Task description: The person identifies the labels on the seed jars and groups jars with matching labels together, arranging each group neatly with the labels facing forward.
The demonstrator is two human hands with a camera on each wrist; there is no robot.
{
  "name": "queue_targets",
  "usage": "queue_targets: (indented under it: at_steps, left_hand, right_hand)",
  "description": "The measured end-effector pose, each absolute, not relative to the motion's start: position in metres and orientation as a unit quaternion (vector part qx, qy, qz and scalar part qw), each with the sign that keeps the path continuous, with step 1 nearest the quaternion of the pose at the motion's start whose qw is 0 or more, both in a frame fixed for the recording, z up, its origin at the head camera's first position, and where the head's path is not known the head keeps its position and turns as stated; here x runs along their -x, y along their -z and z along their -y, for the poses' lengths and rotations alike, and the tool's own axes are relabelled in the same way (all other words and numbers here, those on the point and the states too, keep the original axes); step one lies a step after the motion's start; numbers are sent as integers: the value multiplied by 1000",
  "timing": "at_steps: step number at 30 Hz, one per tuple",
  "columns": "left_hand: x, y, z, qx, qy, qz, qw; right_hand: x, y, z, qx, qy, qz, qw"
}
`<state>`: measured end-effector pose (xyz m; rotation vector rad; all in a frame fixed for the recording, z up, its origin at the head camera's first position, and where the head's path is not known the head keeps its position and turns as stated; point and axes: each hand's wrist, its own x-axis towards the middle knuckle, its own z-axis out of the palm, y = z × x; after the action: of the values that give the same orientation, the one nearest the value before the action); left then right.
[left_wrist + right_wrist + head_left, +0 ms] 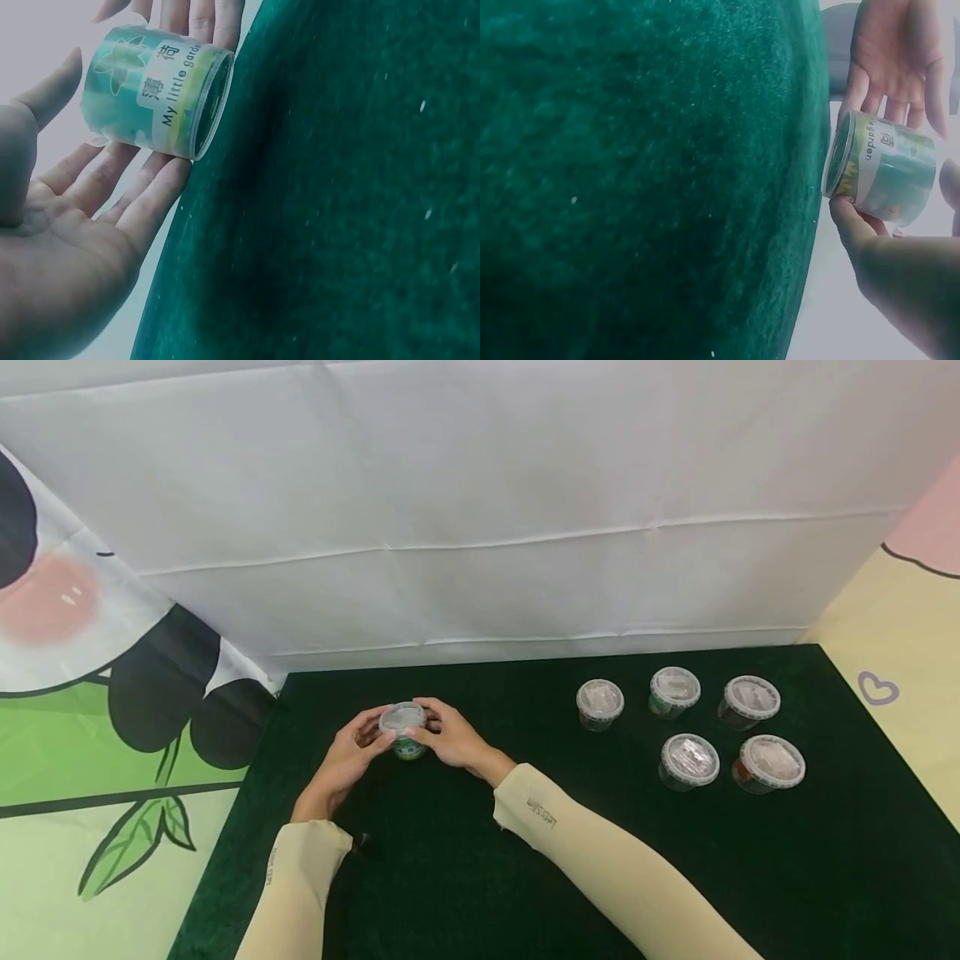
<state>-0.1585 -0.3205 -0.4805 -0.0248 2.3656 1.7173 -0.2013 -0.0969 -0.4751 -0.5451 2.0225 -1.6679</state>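
Note:
A small clear plastic cup (408, 747) with a pale lid (402, 716) is between both hands at the left of the table. My left hand (347, 762) holds its left side, thumb at the front of the lid. On the opposite side my right hand (459, 740) grips it, thumb also near the front rim. The cup's green label (157, 94) reads "My little garden" in the left wrist view, and its base rim shows there too. In the right wrist view, the fingers of both hands meet the cup (889, 169) from opposite sides.
Several similar lidded cups stand on the right of the dark green table (480, 860): a back row with one cup (600, 703), another (674, 692) and a third (750, 700), and two nearer ones (689, 762) (769, 763). A white cloth wall (480, 527) rises behind.

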Motion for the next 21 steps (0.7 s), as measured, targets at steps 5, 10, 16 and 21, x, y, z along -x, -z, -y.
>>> queue_targets:
  at_steps: [5,10,16,21]
  left_hand:
    - [162,482,329,9,-578,-809,110]
    - [165,484,335,3,-576,-811,105]
    - [167,486,341,9,-575,-811,107]
    - [169,487,344,15,-576,-810,108]
  right_hand:
    - [205,480,105,197,604,-739,224]
    - [208,482,113,194,590,-753,219]
    - [209,482,120,189,588,-756,218]
    - [213,485,124,192,575,-764,220]
